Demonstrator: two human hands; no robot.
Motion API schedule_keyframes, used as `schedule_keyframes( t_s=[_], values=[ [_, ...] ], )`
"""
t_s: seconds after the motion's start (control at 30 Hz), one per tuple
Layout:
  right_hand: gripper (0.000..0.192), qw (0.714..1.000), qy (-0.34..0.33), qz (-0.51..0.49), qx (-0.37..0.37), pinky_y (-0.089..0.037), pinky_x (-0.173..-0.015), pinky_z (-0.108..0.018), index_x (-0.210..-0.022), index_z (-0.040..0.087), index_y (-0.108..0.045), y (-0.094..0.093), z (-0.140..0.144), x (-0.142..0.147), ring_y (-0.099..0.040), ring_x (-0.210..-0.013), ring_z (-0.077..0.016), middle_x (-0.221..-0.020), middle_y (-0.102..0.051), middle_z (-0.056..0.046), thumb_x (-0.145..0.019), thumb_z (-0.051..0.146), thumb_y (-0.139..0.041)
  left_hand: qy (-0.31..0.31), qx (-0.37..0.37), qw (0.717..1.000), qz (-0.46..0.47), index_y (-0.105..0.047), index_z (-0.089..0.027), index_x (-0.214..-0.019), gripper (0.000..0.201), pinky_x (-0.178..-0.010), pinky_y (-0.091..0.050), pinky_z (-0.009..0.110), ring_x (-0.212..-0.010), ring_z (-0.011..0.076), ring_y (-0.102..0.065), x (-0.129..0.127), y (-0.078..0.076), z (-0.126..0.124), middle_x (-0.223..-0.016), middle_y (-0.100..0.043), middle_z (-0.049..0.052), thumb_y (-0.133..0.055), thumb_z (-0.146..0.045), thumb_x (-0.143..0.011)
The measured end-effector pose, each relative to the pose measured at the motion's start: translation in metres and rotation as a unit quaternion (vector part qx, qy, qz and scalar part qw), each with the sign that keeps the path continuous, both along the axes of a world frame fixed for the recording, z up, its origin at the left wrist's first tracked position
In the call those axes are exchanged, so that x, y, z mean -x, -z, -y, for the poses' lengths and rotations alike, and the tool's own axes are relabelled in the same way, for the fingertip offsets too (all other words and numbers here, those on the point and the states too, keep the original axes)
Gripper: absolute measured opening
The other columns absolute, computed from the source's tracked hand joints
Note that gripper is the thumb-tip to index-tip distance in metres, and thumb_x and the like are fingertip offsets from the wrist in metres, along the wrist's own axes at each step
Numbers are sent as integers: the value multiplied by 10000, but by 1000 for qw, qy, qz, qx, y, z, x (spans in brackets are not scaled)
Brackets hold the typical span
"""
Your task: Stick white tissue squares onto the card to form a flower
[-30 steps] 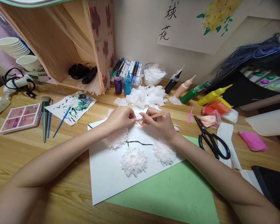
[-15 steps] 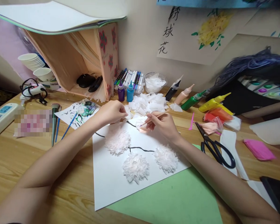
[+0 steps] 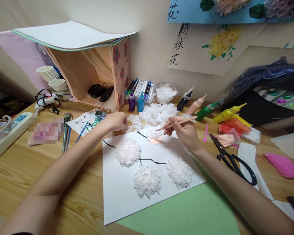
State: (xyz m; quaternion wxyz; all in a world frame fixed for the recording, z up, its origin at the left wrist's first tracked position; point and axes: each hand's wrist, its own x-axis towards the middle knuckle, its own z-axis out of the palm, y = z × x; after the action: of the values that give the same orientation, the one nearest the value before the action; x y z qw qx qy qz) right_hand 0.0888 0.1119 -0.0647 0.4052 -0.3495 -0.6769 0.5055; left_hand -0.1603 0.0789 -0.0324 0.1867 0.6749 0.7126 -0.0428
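My right hand [image 3: 182,132] grips a wooden pencil [image 3: 187,120], its dark tip beside a small flower of white paper petals [image 3: 152,133]. Bare peach clay [image 3: 155,140] shows along that flower's lower edge. Closed fingers curl down on my left hand [image 3: 116,121], just left of a loose heap of cut white paper pieces [image 3: 156,112]; whatever they hold, if anything, is hidden. Three fuller white flowers, among them a left one [image 3: 128,152], are on the white sheet [image 3: 120,199], with thin black stem lines [image 3: 153,160] near them.
Green paper [image 3: 186,212] lies under the sheet. Glue-type bottles, including a green one [image 3: 207,111], line the back right. Black scissors [image 3: 231,160] and a pink packet [image 3: 284,165] lie at right. Brushes [image 3: 66,130], a paint-smeared paper [image 3: 75,122] and a power strip [image 3: 12,137] are at left.
The camera view has shifted. My right hand has drawn the pencil tip rightward to the small flower's edge. My left hand has moved a little left, away from that flower.
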Motion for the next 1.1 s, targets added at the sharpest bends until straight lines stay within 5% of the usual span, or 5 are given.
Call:
schedule_keyframes(
  t_s=[0.13,0.27,0.37,0.67,1.1],
  values=[
    [450,999,-20,31,2,-439,-426,-226,-628,139,-642,-5,-3,-4,-554,-442,-109,-497,-597,-31,-802,540,-539,57,6,989,133,-562,-178,-647,211,-531,-332,229,-635,141,-542,-4,-12,3,-690,-634,19,-579,-382,-699],
    [451,993,-72,91,0,-408,-415,-208,-613,133,-633,-3,-3,-3,-531,-423,-87,-486,-594,-25,-828,511,-516,140,98,929,330,-549,-181,-722,214,-649,-399,228,-769,141,-567,-24,-21,13,-810,-636,9,-598,-390,-721],
    [446,988,-99,118,-18,-412,-435,-198,-611,135,-634,1,-2,0,-533,-439,-78,-494,-606,-21,-836,499,-508,154,118,908,371,-552,-168,-720,184,-668,-405,239,-767,136,-559,-40,-15,17,-789,-618,7,-608,-343,-720],
    [441,990,-67,112,-43,-416,-445,-197,-618,140,-635,2,-2,-3,-537,-442,-80,-486,-584,-6,-842,496,-501,98,49,919,379,-571,-161,-874,266,-601,-410,232,-680,123,-570,-56,31,15,-771,-632,13,-683,-298,-675],
    [442,989,-74,105,-78,-410,-483,-214,-602,144,-640,-3,3,-3,-530,-466,-72,-498,-580,-4,-867,459,-479,119,14,980,162,-689,-199,-713,137,-514,-321,241,-616,144,-555,-53,24,22,-713,-671,25,-619,-305,-660]
  ],
)
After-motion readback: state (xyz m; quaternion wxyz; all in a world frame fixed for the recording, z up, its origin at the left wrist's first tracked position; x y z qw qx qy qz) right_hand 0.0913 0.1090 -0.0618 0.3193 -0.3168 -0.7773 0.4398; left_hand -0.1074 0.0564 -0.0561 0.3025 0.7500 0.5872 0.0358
